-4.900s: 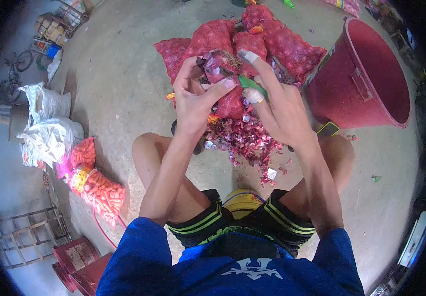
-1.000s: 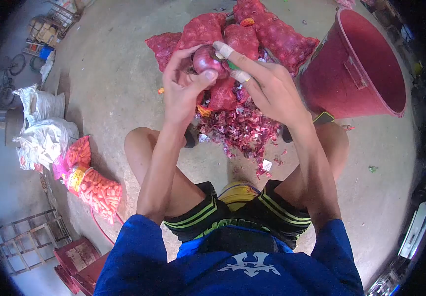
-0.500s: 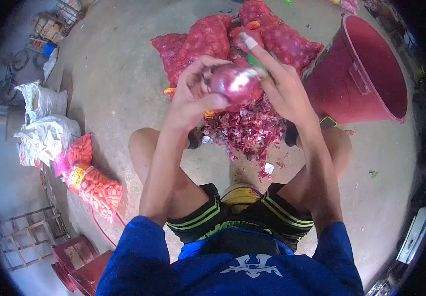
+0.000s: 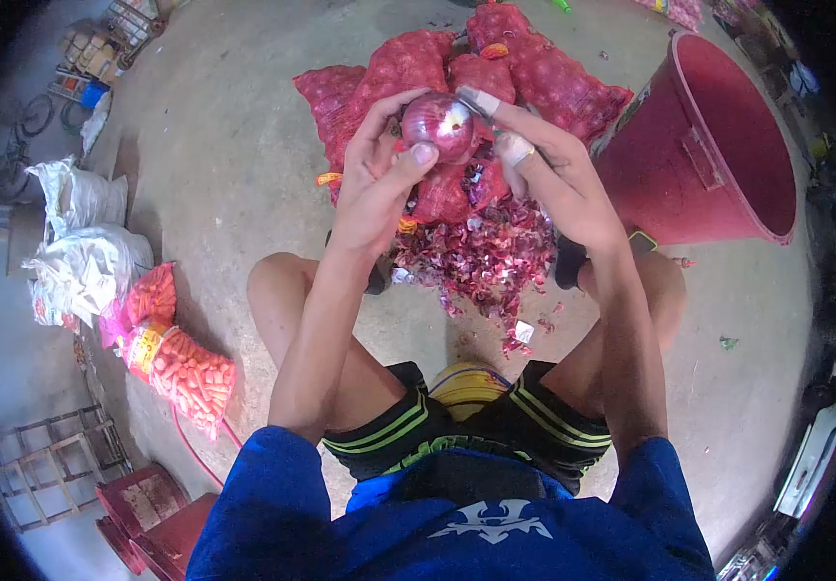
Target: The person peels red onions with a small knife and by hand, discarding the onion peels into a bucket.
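Observation:
My left hand (image 4: pixel 376 184) is wrapped round a shiny red onion (image 4: pixel 434 126), its pale cut end turned to the right. My right hand (image 4: pixel 565 179), with white tape on thumb and index finger, is at the onion's right side. Its fingers pinch what looks like a small knife, mostly hidden; only a dark sliver shows by the index fingertip. Below both hands a heap of purple onion skins (image 4: pixel 481 252) lies on the floor between my feet. Red mesh sacks of onions (image 4: pixel 403 82) lie just beyond the hands.
A large dark-red tub (image 4: pixel 660 160) leans at the right. On the left are white sacks (image 4: pixel 98 271) and a bag of carrots (image 4: pixel 190 373). Red plastic stools (image 4: pixel 152 504) and a metal rack (image 4: pixel 55 465) stand at the lower left. A yellow seat (image 4: pixel 471 387) shows between my legs.
The onion has shifted slightly up and left and is turned so its pale end shows. My right index finger has come down from above onto the onion's upper right side.

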### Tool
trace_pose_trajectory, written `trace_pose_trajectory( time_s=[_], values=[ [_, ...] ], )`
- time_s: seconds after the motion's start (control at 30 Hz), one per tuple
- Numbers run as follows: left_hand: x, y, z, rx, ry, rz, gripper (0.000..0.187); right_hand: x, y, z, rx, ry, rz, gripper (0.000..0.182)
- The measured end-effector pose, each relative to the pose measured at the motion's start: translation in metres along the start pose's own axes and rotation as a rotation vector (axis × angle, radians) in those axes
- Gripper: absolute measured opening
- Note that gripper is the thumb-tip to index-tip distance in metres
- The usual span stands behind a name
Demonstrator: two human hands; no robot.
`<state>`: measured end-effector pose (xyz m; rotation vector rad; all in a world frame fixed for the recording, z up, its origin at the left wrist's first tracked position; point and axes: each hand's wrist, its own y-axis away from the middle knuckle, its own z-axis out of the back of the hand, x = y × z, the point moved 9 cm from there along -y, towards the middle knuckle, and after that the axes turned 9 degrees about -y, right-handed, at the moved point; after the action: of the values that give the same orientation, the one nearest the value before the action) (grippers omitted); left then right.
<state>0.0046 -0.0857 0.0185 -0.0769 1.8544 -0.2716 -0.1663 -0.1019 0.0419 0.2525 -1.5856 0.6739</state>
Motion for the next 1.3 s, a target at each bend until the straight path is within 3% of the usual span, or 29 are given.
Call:
trace_pose_trajectory(
  time_s=[0.27,0.37,0.47,0.53,0.7,0.8,0.87,0.93,1.0,1.03,1.1,1.13,1.2,1.3],
  values=[
    [-0.001,-0.006,-0.014,0.163,0.179,-0.002,0.070,-0.005,-0.005,0.021,-0.247,-0.157,-0.017,0.047],
    [0.007,-0.009,-0.017,0.103,0.310,0.095,0.070,-0.001,-0.002,0.021,-0.269,-0.239,-0.001,0.046],
    [0.012,-0.016,-0.020,0.029,0.250,0.025,0.073,0.008,0.000,0.010,-0.222,-0.190,0.035,0.044],
    [0.014,-0.015,-0.008,-0.180,-0.005,-0.014,0.075,0.003,0.003,0.000,-0.167,-0.183,0.056,0.044],
    [0.012,-0.015,-0.007,-0.217,-0.017,0.015,0.072,0.013,0.001,0.015,-0.199,-0.129,0.033,0.046],
    [0.009,-0.016,-0.011,-0.144,0.002,0.017,0.068,0.005,0.004,0.030,-0.282,-0.152,0.054,0.047],
    [0.006,-0.016,-0.012,-0.103,0.126,-0.025,0.066,-0.002,0.012,0.068,-0.543,-0.222,0.184,0.048],
    [0.001,-0.015,-0.009,-0.108,0.120,-0.045,0.067,-0.019,0.020,0.110,-0.625,-0.253,0.245,0.047],
    [-0.005,-0.013,-0.004,-0.110,0.116,-0.069,0.067,-0.044,0.016,0.137,-0.644,0.087,-0.082,0.049],
    [-0.007,-0.013,-0.003,-0.104,0.092,-0.067,0.067,-0.043,0.021,0.134,-0.643,0.090,-0.077,0.049],
    [-0.010,-0.015,0.001,-0.096,0.067,-0.069,0.068,-0.055,0.023,0.093,-0.349,0.190,-0.227,0.054],
    [-0.013,-0.014,0.003,-0.105,0.031,-0.090,0.069,-0.047,0.025,0.084,-0.350,0.190,-0.229,0.054],
    [-0.013,-0.011,0.006,-0.119,-0.002,-0.106,0.070,-0.014,0.019,0.056,-0.220,0.343,-0.103,0.060],
    [-0.014,-0.007,0.009,-0.138,-0.021,-0.101,0.073,0.017,0.018,0.037,-0.238,0.335,0.074,0.063]
  ],
)
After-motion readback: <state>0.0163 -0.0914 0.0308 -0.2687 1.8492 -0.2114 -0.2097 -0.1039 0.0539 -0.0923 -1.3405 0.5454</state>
